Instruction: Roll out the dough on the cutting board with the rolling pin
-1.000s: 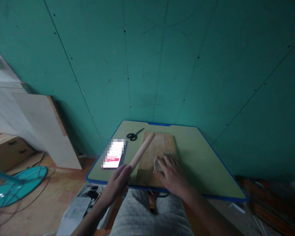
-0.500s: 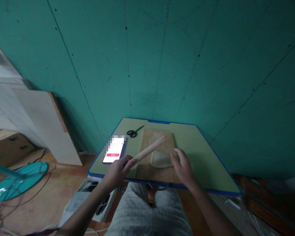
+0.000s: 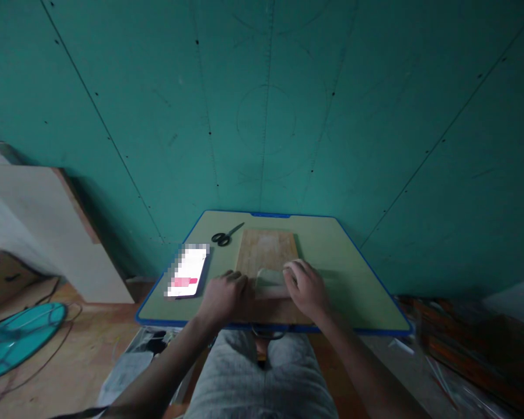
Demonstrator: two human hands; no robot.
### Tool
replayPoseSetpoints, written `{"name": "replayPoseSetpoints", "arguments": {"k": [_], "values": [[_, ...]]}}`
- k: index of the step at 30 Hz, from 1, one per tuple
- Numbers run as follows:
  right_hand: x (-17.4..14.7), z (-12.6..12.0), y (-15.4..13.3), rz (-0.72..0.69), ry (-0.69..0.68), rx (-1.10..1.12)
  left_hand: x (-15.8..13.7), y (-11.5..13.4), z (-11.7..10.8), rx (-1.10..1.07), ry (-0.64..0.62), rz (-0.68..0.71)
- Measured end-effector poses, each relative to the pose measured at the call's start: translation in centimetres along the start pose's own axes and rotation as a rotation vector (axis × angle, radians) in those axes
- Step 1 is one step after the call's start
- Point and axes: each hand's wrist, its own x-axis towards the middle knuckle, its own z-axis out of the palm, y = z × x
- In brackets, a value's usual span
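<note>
A wooden rolling pin (image 3: 271, 292) lies sideways across the near part of a flat piece of dough (image 3: 267, 276). My left hand (image 3: 226, 298) is closed over the pin's left end, and my right hand (image 3: 306, 288) curls over its right end. Under the dough is a wooden cutting board (image 3: 266, 247), whose far half shows bare wood. The pin's ends are hidden beneath my fingers, and the pin covers the dough's near edge.
The board rests on a small blue-edged table (image 3: 349, 273) against a green wall (image 3: 157, 128). Black scissors (image 3: 227, 235) and a lit phone (image 3: 190, 270) lie left of the board. A pale panel (image 3: 65, 233) leans at the left.
The rolling pin was held slanted in my left hand and is now level across the dough. My right hand has moved from the dough's right edge onto the pin. The view has shifted right.
</note>
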Motion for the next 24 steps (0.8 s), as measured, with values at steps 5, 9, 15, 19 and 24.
{"name": "replayPoseSetpoints", "arguments": {"k": [5,9,15,19,24], "values": [[0.5,0.1,-1.3,0.044,-0.172,-0.222,1.3,2.3,-0.9,0.109,0.034,-0.084],[1.5,-0.5,-2.1,0.061,-0.277,-0.314,2.5,2.8,-0.4,0.053,0.024,-0.098],[4.0,-0.2,-1.7,0.099,-0.331,-0.328,4.4,1.5,0.2,0.026,0.009,-0.147],[5.4,0.5,-0.8,0.148,-0.371,-0.303,5.7,1.1,0.1,0.024,0.032,-0.152],[6.9,1.0,0.1,0.181,-0.320,-0.313,7.4,0.4,0.2,0.033,0.051,-0.212]]}}
